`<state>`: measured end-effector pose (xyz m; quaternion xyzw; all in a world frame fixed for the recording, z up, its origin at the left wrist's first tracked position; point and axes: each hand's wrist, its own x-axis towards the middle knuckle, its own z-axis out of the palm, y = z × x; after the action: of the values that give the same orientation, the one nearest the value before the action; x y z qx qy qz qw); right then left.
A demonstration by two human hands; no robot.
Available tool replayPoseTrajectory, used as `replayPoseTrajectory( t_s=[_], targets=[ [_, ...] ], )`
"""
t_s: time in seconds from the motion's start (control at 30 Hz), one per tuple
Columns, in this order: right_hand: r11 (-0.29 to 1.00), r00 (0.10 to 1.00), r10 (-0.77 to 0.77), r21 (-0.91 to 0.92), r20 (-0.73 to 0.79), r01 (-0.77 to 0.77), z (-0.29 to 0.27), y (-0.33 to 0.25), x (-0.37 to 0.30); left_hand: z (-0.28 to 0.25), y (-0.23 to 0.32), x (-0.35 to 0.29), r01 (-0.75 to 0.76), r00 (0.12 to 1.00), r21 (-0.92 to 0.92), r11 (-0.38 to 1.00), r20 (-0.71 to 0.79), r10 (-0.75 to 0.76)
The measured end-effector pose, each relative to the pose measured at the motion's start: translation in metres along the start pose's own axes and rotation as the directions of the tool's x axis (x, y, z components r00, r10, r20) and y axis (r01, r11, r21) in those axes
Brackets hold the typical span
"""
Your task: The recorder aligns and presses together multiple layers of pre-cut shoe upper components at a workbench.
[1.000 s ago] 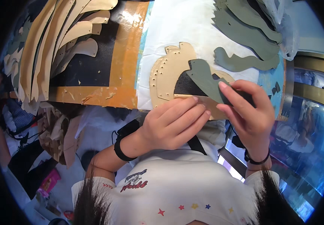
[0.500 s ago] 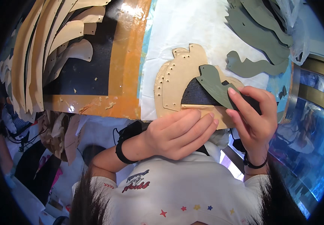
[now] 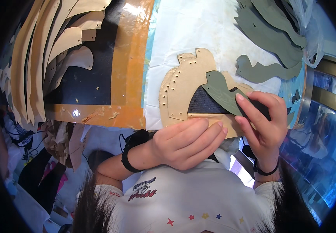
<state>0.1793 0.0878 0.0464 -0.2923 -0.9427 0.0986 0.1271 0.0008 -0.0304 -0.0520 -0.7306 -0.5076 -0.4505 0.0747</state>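
My right hand (image 3: pixel 267 120) pinches a grey-green curved piece (image 3: pixel 219 87) of leather-like sheet, fingers on top and small holes at its far tip. This piece slants over a stack of tan shaped pieces (image 3: pixel 175 93) with punched holes along their left edges. A black textured surface (image 3: pixel 205 103) shows in the gap between them. At the stack's near edge, my left hand (image 3: pixel 189 143) is closed, fingers curled and pressed together. Its thumb and anything within it are hidden.
Several tan strips (image 3: pixel 37 58) are piled at the left on a black board edged with orange tape (image 3: pixel 131 77). Grey-green pieces (image 3: pixel 269 35) lie at the far right, one wavy piece (image 3: pixel 265 72) apart from them, beside a clear plastic bag (image 3: pixel 313 35). White sheeting (image 3: pixel 187 23) covers the middle.
The view has shifted slightly, so the table sits a little lower. Both hands keep nearly the same pose, and the grey-green piece stays in my right hand.
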Motion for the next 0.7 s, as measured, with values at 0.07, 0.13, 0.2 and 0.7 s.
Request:
replayPoseTrajectory(
  t_s=[0.07, 0.13, 0.2, 0.7],
  targets=[
    [1.000, 1.000, 0.002, 0.002, 0.000, -0.002, 0.0000, 0.0003, 0.0000, -0.0002, 0.0004, 0.0001, 0.002, 1.000, 0.002, 1.000, 0.002, -0.002],
    [1.000, 1.000, 0.006, 0.018, 0.010, -0.006, 0.0002, 0.0003, 0.0010, -0.0006, 0.0003, 0.0005, 0.003, 1.000, 0.003, 1.000, 0.003, -0.003],
    [1.000, 1.000, 0.002, 0.021, 0.004, -0.002, 0.0019, 0.0006, 0.0011, -0.0012, 0.0000, 0.0007, 0.002, 1.000, 0.005, 1.000, 0.012, -0.002],
    [1.000, 1.000, -0.014, 0.009, -0.007, 0.014, 0.0039, 0.0054, 0.0026, -0.0028, 0.0009, 0.0031, 0.017, 0.999, -0.020, 1.000, 0.038, -0.016]
  ],
)
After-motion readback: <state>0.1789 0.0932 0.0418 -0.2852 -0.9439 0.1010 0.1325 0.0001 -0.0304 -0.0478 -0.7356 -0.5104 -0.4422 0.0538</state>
